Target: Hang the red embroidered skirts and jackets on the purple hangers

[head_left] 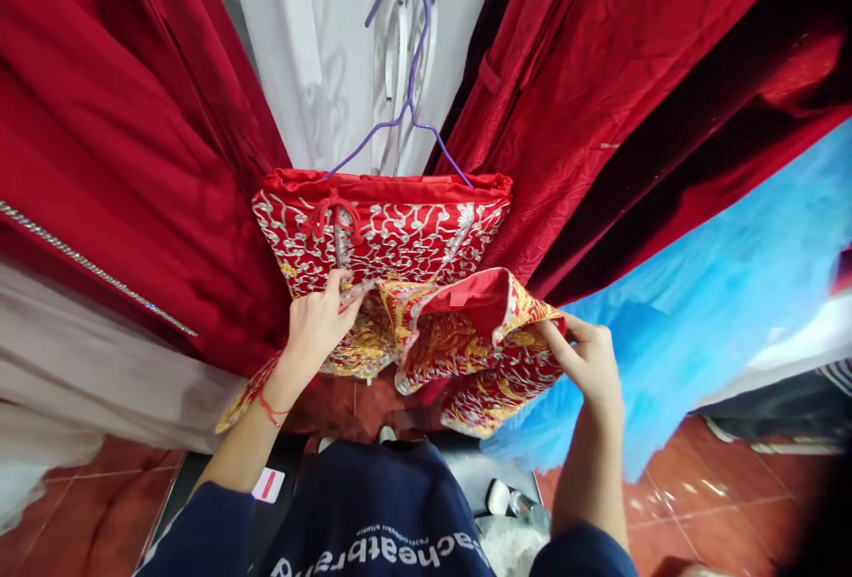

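Observation:
A red jacket (453, 342) with gold and silver embroidery is stretched between my two hands, its red lining partly showing. My left hand (318, 326) pinches its edge at the left, a red string bracelet round the wrist. At the other side, my right hand (589, 357) grips the jacket with the thumb in front; some fingers are hidden by cloth. Just behind hangs a red skirt (406, 226) with silver embroidery and a red tie bow at the waistband. A purple wire hanger (414, 102) rises from that waistband, its hook up near some white straps.
Dark red garments (133, 160) hang at the left, and more red cloth (572, 89) hangs at the right. A light blue tulle dress (692, 302) spreads at the lower right. Below are a red tiled floor (706, 488) and a glass bottle (529, 510) on a dark surface.

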`<state>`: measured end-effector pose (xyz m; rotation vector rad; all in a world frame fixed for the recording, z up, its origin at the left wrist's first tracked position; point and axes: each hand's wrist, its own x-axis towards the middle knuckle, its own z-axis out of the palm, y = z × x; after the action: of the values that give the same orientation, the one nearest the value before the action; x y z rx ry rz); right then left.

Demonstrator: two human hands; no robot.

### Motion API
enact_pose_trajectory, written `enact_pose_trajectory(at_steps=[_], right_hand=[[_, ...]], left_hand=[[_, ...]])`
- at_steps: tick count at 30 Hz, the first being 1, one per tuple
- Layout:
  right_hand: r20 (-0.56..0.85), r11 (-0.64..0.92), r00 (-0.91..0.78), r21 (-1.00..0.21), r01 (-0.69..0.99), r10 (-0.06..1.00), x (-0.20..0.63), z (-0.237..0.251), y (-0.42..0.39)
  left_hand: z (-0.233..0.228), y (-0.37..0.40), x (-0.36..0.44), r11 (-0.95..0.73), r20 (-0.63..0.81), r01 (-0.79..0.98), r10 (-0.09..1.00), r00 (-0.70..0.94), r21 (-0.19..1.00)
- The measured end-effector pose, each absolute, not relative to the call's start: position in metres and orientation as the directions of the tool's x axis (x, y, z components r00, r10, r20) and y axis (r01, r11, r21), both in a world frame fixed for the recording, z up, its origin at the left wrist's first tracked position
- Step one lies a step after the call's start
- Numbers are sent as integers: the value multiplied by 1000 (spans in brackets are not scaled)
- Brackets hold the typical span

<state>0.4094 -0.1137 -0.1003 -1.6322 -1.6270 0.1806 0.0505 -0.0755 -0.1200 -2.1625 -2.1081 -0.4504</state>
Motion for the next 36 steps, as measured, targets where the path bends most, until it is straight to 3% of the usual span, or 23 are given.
enact_pose_trajectory(at_steps=[5,9,15,20,23,27,29,32,36], right_hand=[[336,57,144,-524,850,931,371,-124,-112],[268,119,58,-598,793,962,332,-138,-111],[217,354,-281,-636,686,935,269,-160,-119],[306,647,-575,-451,615,759,229,-169,-132],[380,818,-743,-421,391,551,215,-163,-142],[471,891,-840,-453,33,270,193,-150,-168],[519,906,-832,-420,-52,193,178,-149,-188],[577,942,-800,-333,-46,165,148,-156,-221],[615,952,-779,-295,-85,122,100,-165,-262]], left_hand=[[-108,-86,51,37,162,993,985,-56,114],[-126,-96,59,134,98,957,982,-164,257],[-158,-141,99,133,18,852,986,-165,506],[-172,-183,106,235,52,799,948,-314,553],[-164,-210,90,342,51,701,879,-474,626],[-145,-253,65,399,39,456,717,-696,796],[-140,-273,54,347,19,288,610,-792,893],[-142,-302,36,170,-6,93,510,-860,981],[-149,-349,1,0,27,30,418,-908,1000]])
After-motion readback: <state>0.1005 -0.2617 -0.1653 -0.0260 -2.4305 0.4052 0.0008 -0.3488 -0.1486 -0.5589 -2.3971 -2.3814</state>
